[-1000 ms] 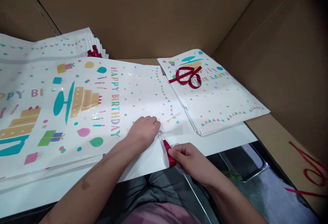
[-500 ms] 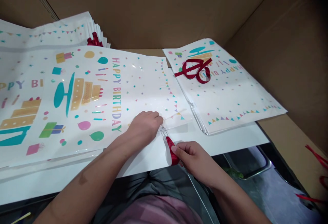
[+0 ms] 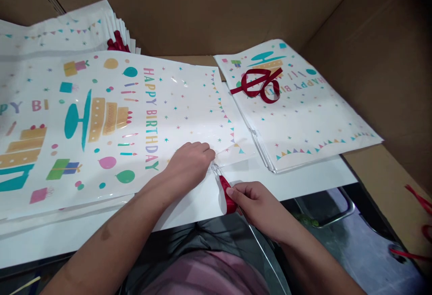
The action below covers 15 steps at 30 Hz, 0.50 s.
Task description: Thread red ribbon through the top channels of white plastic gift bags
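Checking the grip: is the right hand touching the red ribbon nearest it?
Touching: the head view shows the right hand pinching the red ribbon under its thumb.

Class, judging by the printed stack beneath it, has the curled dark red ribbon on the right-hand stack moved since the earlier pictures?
No. The curled ribbon still overlaps the printed cake, its left end at the left edge of the right-hand stack.

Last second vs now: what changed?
Mainly the camera view: the printed sheets sit higher in the picture. Nothing visibly taken or let go. Left hand stays at the sheet's near edge; right hand still pinches the red ribbon, wire loop beside the left hand.
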### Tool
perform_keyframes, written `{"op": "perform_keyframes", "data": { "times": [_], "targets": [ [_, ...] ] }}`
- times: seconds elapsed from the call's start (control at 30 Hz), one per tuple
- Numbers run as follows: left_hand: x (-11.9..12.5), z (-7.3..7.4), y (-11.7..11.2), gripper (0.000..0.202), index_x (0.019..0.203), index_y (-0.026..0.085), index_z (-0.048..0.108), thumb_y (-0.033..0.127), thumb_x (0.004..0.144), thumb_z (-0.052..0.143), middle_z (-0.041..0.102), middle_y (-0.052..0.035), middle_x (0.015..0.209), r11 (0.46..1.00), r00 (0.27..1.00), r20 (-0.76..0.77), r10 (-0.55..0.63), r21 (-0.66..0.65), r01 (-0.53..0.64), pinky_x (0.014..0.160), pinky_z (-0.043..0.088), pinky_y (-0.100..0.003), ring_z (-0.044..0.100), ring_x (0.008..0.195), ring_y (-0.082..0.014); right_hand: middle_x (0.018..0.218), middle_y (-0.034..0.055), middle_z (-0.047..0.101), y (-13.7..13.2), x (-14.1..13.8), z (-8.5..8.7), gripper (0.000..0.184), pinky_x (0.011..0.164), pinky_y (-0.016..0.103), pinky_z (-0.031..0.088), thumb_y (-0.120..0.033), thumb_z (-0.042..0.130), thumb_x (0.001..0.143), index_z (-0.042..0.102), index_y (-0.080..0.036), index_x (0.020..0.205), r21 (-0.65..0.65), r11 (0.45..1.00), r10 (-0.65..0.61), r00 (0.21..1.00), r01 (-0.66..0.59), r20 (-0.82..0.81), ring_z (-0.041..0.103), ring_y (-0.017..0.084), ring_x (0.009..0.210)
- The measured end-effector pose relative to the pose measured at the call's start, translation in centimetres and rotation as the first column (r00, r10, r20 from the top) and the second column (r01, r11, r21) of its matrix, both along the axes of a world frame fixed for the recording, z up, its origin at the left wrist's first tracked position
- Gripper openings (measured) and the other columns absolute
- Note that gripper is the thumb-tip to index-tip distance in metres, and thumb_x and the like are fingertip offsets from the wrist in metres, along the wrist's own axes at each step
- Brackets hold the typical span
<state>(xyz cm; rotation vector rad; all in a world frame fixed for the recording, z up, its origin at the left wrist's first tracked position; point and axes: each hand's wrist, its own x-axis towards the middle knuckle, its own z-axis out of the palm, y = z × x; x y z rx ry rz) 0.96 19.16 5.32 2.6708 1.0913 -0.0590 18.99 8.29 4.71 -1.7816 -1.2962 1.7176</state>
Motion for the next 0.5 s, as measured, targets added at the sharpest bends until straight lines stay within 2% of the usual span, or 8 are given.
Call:
{"op": "perform_keyframes", "data": {
  "times": [0.2, 0.33, 0.43, 0.5],
  "targets": [
    [-0.08, -0.03, -0.09, 0.023, 0.093, 0.015, 0.07, 0.009, 0.094, 0.047, 0.067, -0.007, 0.093, 1.0, 1.0, -0.005, -0.007, -0.029, 0.007, 0.077, 0.043, -0.036, 0.059, 0.086, -0.0224, 0.055, -0.0046, 0.035, -0.12, -0.11, -0.04, 0.048, 0.049, 0.022, 0.019, -0.055, 0.045, 0.093, 0.043, -0.017, 0.063, -0.008, 0.999, -0.038, 0.999, 0.038, -0.023, 0.025, 0.006, 0.051],
    [0.03, -0.37, 0.12, 0.029, 0.097, 0.014, 0.07, 0.015, 0.099, 0.041, 0.067, -0.0082, 0.094, 0.999, 0.999, 0.047, 0.001, -0.042, 0.001, 0.08, 0.046, -0.039, 0.059, 0.087, -0.0237, 0.055, -0.0049, 0.034, -0.12, -0.14, -0.02, 0.049, 0.05, 0.022, 0.019, -0.057, 0.047, 0.091, 0.045, -0.017, 0.064, -0.002, 0.998, -0.069, 0.997, 0.069, -0.031, 0.023, 0.006, 0.05],
    [-0.34, -0.37, -0.08, 0.029, 0.101, 0.011, 0.069, 0.019, 0.101, 0.041, 0.066, -0.0097, 0.096, 0.996, 0.989, 0.145, 0.01, -0.091, 0.004, 0.085, 0.049, -0.039, 0.06, 0.092, -0.024, 0.055, -0.0046, 0.034, -0.09, -0.19, -0.11, 0.048, 0.05, 0.022, 0.019, -0.056, 0.048, 0.09, 0.045, -0.017, 0.062, 0.037, 0.997, -0.074, 0.997, 0.074, -0.012, 0.024, 0.006, 0.049],
    [-0.94, -0.23, -0.86, 0.024, 0.106, 0.01, 0.067, 0.023, 0.099, 0.048, 0.067, -0.0109, 0.102, 0.995, 0.966, 0.257, 0.03, -0.099, -0.005, 0.091, 0.049, -0.039, 0.06, 0.099, -0.0246, 0.054, -0.0042, 0.035, -0.24, -0.3, -0.12, 0.049, 0.05, 0.022, 0.019, -0.057, 0.049, 0.089, 0.044, -0.017, 0.061, 0.045, 0.995, -0.085, 0.996, 0.085, -0.006, 0.025, 0.006, 0.05]
  ]
}}
